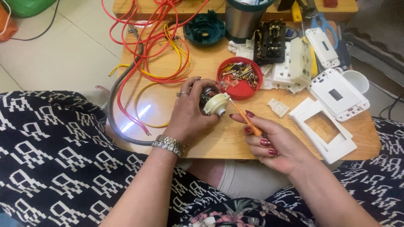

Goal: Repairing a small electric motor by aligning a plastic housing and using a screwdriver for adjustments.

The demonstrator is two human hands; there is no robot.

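The left hand [189,113] reaches in from the lower middle of the view, wrist bent slightly inward, with a metal link watch [169,145] on the wrist and a ring on one finger. Its fingers are wrapped around a small round cream plastic rotary switch with a dark metal body [214,103], gripping it just above the near middle of the tabletop. The right hand [269,141] comes in from the lower right, palm turned toward the left, red-painted nails showing. Its thumb and fingers pinch a slim orange-handled screwdriver [246,120], whose tip points up and left and meets the cream face of the switch. The two hands sit close together, each closed on its own item.

The low wooden tabletop [219,143] carries a round red plastic lid filled with small brass screws and contacts [240,77] just beyond the switch. To the right lie white plastic wall-switch plates and frames [332,113], and a black socket insert [269,42] stands farther back. A tangle of red and yellow insulated wires [155,46] spreads over the left side, with a thick grey cable [113,105] curving along the left edge. A dark green round plastic cap [205,28] and a steel cylindrical pot [243,19] sit at the far edge. The person's lap, in black-and-white patterned fabric [54,151], fills the foreground, and pale floor tiles [63,46] show at the upper left.
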